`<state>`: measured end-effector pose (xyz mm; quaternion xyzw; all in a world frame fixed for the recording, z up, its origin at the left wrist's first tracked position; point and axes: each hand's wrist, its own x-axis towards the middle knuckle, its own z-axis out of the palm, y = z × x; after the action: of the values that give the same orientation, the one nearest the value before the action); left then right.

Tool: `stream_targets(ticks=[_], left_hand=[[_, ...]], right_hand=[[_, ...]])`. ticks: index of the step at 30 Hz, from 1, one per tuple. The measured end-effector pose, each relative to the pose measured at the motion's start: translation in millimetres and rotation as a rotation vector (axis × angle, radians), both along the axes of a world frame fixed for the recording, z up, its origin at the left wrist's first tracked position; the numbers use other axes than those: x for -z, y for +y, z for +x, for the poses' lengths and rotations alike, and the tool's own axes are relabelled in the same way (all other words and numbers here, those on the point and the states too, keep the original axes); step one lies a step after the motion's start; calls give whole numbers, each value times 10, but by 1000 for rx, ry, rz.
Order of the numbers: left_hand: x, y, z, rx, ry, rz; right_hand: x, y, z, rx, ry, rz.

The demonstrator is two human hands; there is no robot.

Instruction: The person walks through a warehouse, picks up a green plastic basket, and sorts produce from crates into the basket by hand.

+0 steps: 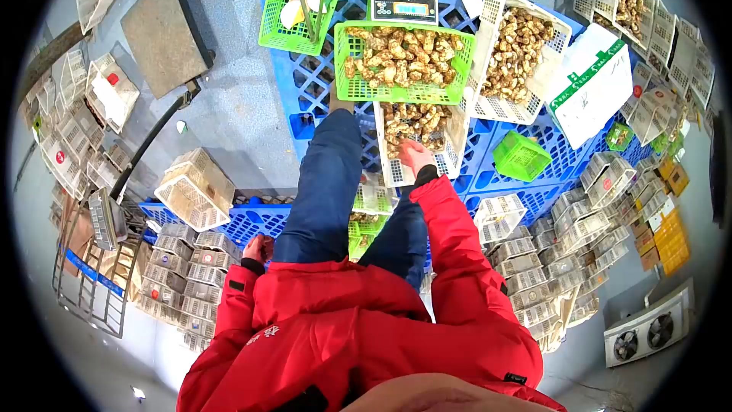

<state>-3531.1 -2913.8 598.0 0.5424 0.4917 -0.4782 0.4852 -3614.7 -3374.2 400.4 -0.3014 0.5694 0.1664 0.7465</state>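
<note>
At the end of a red sleeve, my right hand (415, 156) reaches into the lower end of a white crate (451, 160) that holds brown-and-white mushroom-like pieces (412, 123); its fingertips are too small to make out. My left hand (259, 248) hangs beside my left thigh with its fingers curled, and whether it holds anything is hidden. A green basket (343, 91) full of similar pieces rests over the far part of the white crate. Just beyond the basket stands a digital scale (405, 8) with a lit display.
Blue pallets (305, 80) lie under the crates. Another filled white crate (553, 76), a small green basket (521, 156) and a white box (591, 84) with green tape are at the right. A green basket (274, 30) with tools is far left. Stacked crates (187, 271) stand on both sides.
</note>
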Motion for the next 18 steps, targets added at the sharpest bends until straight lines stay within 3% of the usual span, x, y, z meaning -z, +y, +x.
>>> stream_targets(ticks=[5, 9, 10, 18], left_hand=[[67, -20, -47, -28, -29, 72], [149, 109, -116, -5, -40, 48], [154, 102, -109, 8, -48, 70], [269, 124, -106, 94, -42, 60]], right_hand=[[303, -55, -257, -112, -1, 7], [174, 0, -148, 22, 55, -18], [258, -58, -187, -162, 11, 11], [86, -26, -78, -75, 27, -17]])
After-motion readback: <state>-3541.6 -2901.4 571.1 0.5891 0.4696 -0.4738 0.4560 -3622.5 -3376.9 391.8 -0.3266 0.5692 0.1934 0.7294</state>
